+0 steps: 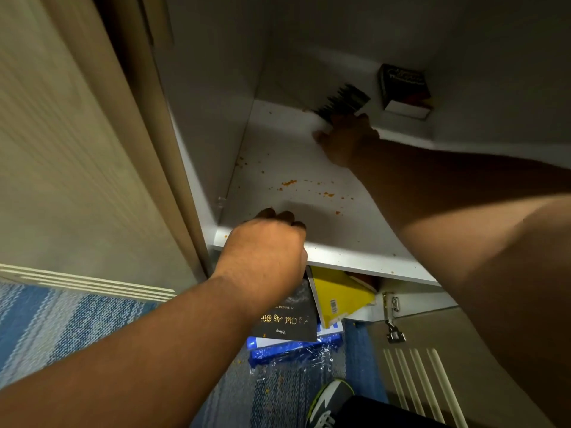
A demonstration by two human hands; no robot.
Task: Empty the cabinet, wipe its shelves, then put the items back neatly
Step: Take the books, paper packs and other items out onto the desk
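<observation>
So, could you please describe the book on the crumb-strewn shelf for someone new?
Find the white shelf scattered with orange crumbs. In its back right corner lies a dark book, beyond the right hand. Unlike the ridged black object beside it, it shows white page edges.

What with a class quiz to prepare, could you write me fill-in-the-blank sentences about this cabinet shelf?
The crumbs on the shelf are ____ in colour.
The left hand grips the shelf's ____ edge.
The thick book on the shelf sits near its back ____ corner.
Below the shelf, the book beside the black book is ____.
Missing: orange; front; right; yellow.
</observation>
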